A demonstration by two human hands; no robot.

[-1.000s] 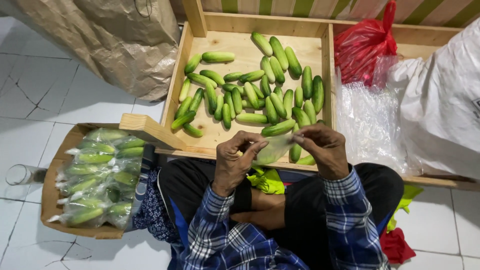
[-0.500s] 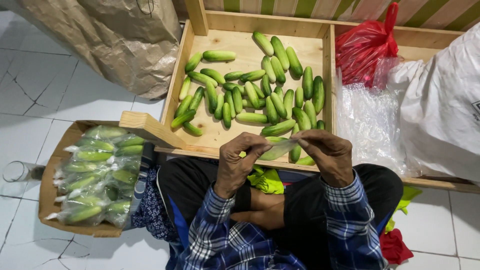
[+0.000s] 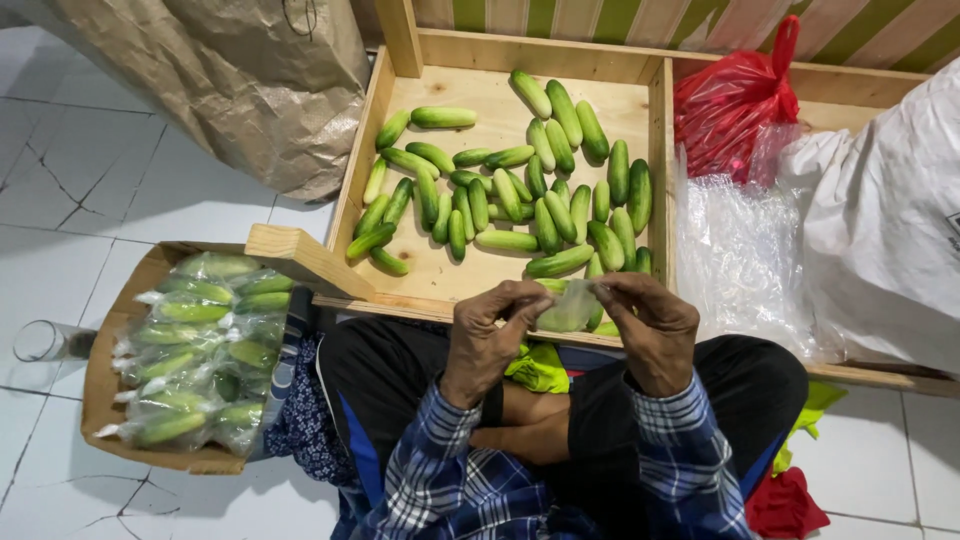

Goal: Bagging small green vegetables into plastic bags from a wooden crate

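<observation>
My left hand [image 3: 487,337] and my right hand [image 3: 645,326] pinch the two upper edges of a small clear plastic bag [image 3: 567,308] between them, just above my lap. The bag hangs over the near rim of a shallow wooden tray [image 3: 400,45], which holds several loose green cucumbers [image 3: 512,195]. Both hands are closed on the bag's edges at its mouth. What is inside the bag cannot be made out.
A cardboard box [image 3: 110,350] of bagged cucumbers [image 3: 200,350] sits at my left. A brown paper sack [image 3: 240,80] stands at the back left. A red plastic bag [image 3: 735,100], clear plastic bags [image 3: 735,255] and a white sack [image 3: 880,220] lie at the right. A glass [image 3: 40,342] is on the tiled floor.
My hands have drawn slightly apart, stretching the clear bag between them. Nothing else has moved.
</observation>
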